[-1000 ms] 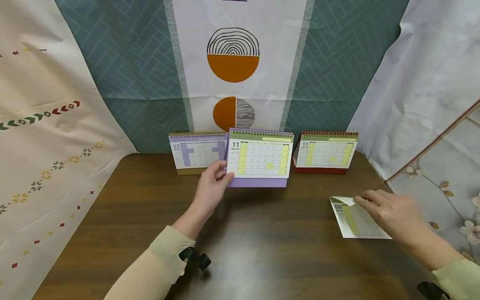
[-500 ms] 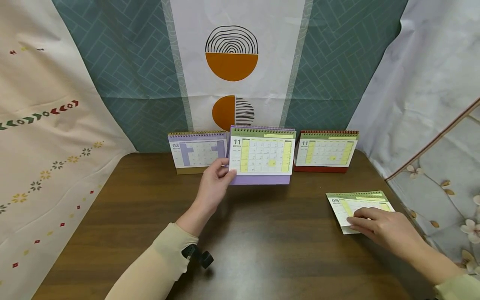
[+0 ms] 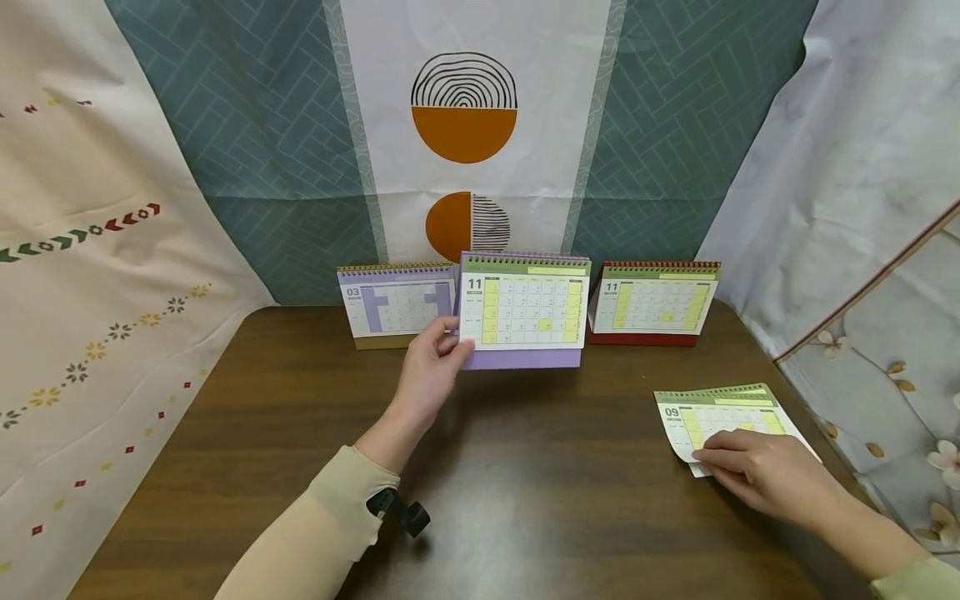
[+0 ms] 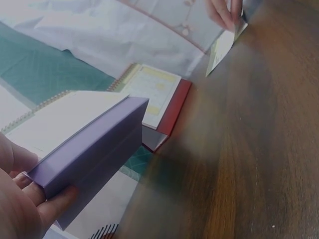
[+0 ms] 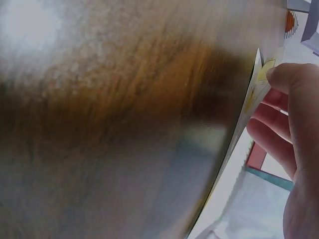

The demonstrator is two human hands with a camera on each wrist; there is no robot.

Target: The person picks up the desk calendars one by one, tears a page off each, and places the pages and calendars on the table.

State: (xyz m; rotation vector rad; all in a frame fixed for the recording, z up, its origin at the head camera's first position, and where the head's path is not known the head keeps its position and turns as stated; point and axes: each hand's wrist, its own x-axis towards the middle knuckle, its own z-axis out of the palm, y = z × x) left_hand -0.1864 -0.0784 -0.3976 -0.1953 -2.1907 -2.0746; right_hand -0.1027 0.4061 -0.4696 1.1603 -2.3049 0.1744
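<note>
My left hand [image 3: 422, 379] grips a purple-based desk calendar [image 3: 525, 308] by its left edge. It shows month 11 and stands upright, held up off the table. In the left wrist view the thumb lies on the page side and the fingers reach under the purple base [image 4: 94, 139]. At the right my right hand [image 3: 776, 471] pinches the lower edge of a torn-off calendar page [image 3: 720, 417] marked 09, with a green top strip. A second sheet shows just under its lower left corner. In the right wrist view the thumb presses the paper [image 5: 241, 124] against the fingers.
Behind stand a gold-based calendar [image 3: 397, 304] at month 03, partly hidden by the held one, and a red-based calendar [image 3: 652, 308] at month 11. A brown wooden table [image 3: 555, 500] spreads in front. Cloth hangings [image 3: 675, 125] enclose the back and sides.
My right hand has moved from the page's top down to its lower edge, and the green perforated top now shows. The held calendar has risen slightly, still in my left hand.
</note>
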